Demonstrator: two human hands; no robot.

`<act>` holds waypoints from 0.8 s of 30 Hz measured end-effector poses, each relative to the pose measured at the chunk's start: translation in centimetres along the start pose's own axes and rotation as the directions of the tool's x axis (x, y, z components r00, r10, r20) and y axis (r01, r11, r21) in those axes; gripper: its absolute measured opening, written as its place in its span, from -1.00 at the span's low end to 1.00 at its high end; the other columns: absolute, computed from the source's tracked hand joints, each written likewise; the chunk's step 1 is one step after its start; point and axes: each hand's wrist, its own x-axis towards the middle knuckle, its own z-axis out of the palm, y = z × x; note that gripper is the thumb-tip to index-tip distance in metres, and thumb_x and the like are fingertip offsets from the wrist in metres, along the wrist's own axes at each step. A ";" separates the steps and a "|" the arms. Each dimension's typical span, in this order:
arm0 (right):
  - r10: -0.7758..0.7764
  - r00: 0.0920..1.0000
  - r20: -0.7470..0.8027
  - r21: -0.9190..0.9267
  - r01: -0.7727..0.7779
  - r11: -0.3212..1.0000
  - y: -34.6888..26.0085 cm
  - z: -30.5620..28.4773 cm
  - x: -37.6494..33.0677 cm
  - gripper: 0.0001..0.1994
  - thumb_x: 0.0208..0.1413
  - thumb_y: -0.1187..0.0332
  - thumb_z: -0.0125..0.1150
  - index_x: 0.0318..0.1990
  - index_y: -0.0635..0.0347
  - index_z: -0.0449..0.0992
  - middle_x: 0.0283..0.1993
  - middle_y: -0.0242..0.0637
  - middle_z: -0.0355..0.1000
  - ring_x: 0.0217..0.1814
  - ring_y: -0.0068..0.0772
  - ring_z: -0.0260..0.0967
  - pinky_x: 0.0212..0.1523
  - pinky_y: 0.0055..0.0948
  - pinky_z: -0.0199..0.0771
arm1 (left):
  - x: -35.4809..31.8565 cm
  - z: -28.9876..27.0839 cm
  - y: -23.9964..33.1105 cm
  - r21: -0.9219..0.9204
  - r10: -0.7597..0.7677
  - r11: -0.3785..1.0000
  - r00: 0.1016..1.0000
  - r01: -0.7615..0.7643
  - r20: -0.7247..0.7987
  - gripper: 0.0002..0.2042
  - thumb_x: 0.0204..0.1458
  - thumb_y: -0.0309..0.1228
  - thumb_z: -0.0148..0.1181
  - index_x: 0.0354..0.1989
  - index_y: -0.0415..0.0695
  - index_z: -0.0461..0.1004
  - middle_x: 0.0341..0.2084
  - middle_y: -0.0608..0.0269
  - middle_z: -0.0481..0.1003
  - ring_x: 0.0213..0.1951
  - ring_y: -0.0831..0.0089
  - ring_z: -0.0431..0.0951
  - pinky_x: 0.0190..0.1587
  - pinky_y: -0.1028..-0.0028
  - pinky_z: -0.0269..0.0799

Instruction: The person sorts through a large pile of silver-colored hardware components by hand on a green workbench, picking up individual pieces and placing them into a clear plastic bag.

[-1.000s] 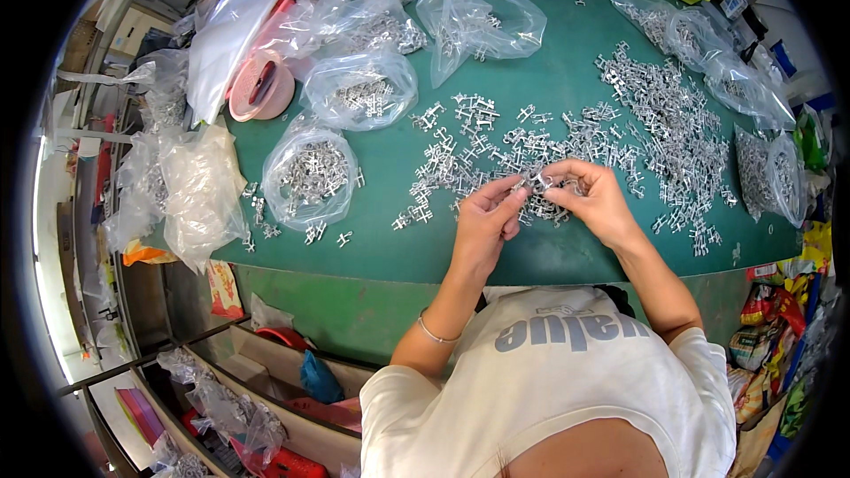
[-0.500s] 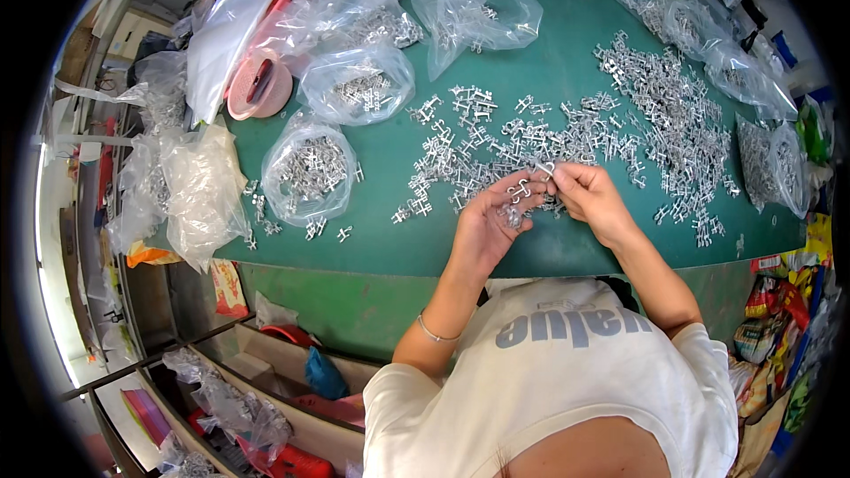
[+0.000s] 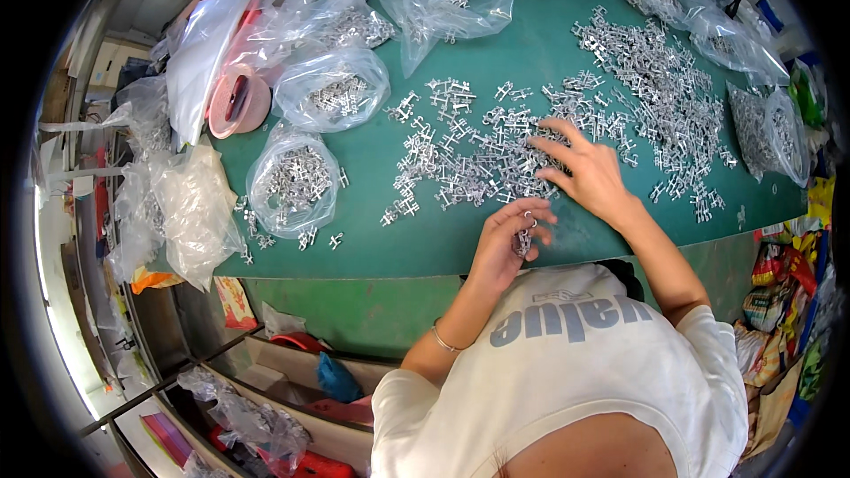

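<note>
My left hand (image 3: 503,248) is curled near the table's front edge. Its fingers close around a few small silvery metal pieces (image 3: 524,241) with curved, hook-like ends; part of them is hidden in the palm. My right hand (image 3: 589,173) reaches over the loose heap of similar metal pieces (image 3: 478,159), its fingers spread and fingertips at the heap's near right side. Nothing shows between those fingers. Another, denser heap (image 3: 673,106) of these pieces lies farther right on the green table (image 3: 381,243).
Clear plastic bags of metal pieces (image 3: 297,186) stand on the left, with a pink round container (image 3: 241,102) behind. More filled bags (image 3: 770,128) line the right edge. Below the table's left side are open drawers (image 3: 292,363) with bags and red items.
My hands have parted. The right one has left the pieces in the left hand and spread its fingers over the heap. The left has closed more. The whole view has shifted slightly.
</note>
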 end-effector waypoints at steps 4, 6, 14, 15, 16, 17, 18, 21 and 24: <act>-0.022 0.998 -0.067 -0.042 0.019 0.999 2.5 1.2 -0.6 -0.80 -0.10 0.30 0.23 -0.26 0.03 0.48 -0.06 -0.46 0.34 -0.51 -0.29 0.41 -0.55 -0.35 0.37 | -0.1 -1.2 -0.9 0.721 0.476 0.623 0.879 -0.303 -0.042 -0.85 0.02 -0.45 0.07 -0.26 -0.23 0.45 -0.57 0.21 0.44 -0.65 0.55 0.36 -0.67 0.54 0.21; 0.065 0.989 -0.130 -0.058 -0.073 0.996 3.0 0.8 -0.8 -0.80 -0.10 0.31 0.23 -0.26 0.03 0.48 -0.07 -0.46 0.34 -0.53 -0.30 0.40 -0.56 -0.35 0.37 | -0.1 -1.5 -0.6 0.942 0.671 0.256 0.741 -0.219 -0.010 -0.79 -0.05 -0.47 0.16 -0.20 -0.15 0.44 -0.62 0.21 0.40 -0.66 0.45 0.39 -0.63 0.40 0.26; -0.008 0.988 -0.154 0.006 0.009 1.000 0.2 0.9 -2.1 -0.78 -0.12 0.34 0.24 -0.25 0.06 0.46 -0.07 -0.43 0.33 -0.56 -0.32 0.38 -0.60 -0.35 0.35 | 2.2 -1.4 0.6 0.965 0.681 -0.242 0.690 -0.104 0.246 -0.72 -0.14 -0.47 0.24 -0.18 -0.06 0.47 -0.68 0.24 0.33 -0.67 0.38 0.32 -0.58 0.42 0.24; -0.067 0.994 -0.083 0.028 0.070 0.997 -0.2 1.0 -2.4 -0.77 -0.12 0.35 0.25 -0.25 0.06 0.45 -0.06 -0.43 0.33 -0.56 -0.32 0.38 -0.60 -0.35 0.34 | 2.1 -1.4 0.8 0.966 0.674 -0.228 0.697 -0.119 0.245 -0.74 -0.14 -0.48 0.23 -0.21 -0.08 0.47 -0.67 0.25 0.32 -0.67 0.40 0.32 -0.58 0.44 0.24; -0.053 0.997 -0.051 0.028 0.055 0.998 -0.1 1.1 -2.6 -0.79 -0.13 0.35 0.25 -0.28 0.07 0.45 -0.05 -0.43 0.32 -0.56 -0.31 0.38 -0.60 -0.35 0.34 | 2.1 -1.4 0.9 0.968 0.666 -0.214 0.705 -0.133 0.244 -0.77 -0.14 -0.49 0.23 -0.23 -0.09 0.48 -0.67 0.27 0.31 -0.67 0.43 0.31 -0.58 0.45 0.23; -0.040 0.999 -0.017 0.028 0.040 0.999 -0.1 1.3 -2.7 -0.81 -0.13 0.35 0.25 -0.31 0.08 0.45 -0.04 -0.44 0.32 -0.56 -0.30 0.38 -0.60 -0.35 0.34 | 1.9 -1.4 1.1 0.975 0.692 -0.131 0.688 -0.178 0.219 -0.78 -0.14 -0.49 0.23 -0.25 -0.08 0.49 -0.64 0.26 0.33 -0.66 0.42 0.32 -0.58 0.46 0.26; -0.028 0.999 0.016 0.027 0.028 0.999 0.0 1.3 -2.7 -0.83 -0.13 0.36 0.25 -0.34 0.09 0.45 -0.03 -0.44 0.31 -0.56 -0.30 0.38 -0.59 -0.35 0.34 | 1.6 -1.4 1.4 0.974 0.717 -0.049 0.671 -0.221 0.189 -0.78 -0.15 -0.50 0.22 -0.27 -0.06 0.50 -0.60 0.25 0.35 -0.66 0.41 0.34 -0.58 0.47 0.28; -0.010 1.000 -0.002 0.038 0.010 0.999 0.6 0.7 -2.9 -0.89 -0.12 0.38 0.24 -0.43 0.12 0.44 -0.04 -0.44 0.32 -0.57 -0.28 0.38 -0.59 -0.35 0.33 | 1.1 -2.0 2.3 0.838 0.712 0.362 0.701 -0.409 0.034 -0.87 -0.14 -0.56 0.23 -0.36 -0.14 0.51 -0.60 0.37 0.31 -0.62 0.60 0.25 -0.58 0.61 0.23; 0.020 0.998 -0.057 0.034 -0.018 0.999 0.6 0.1 -3.1 -0.91 -0.11 0.40 0.22 -0.48 0.14 0.42 -0.06 -0.44 0.34 -0.59 -0.30 0.37 -0.60 -0.35 0.33 | 0.5 -2.4 2.8 0.243 0.429 0.890 0.890 -0.387 -0.153 -0.92 0.01 -0.50 0.13 -0.35 -0.23 0.46 -0.51 0.35 0.37 -0.55 0.63 0.31 -0.57 0.65 0.23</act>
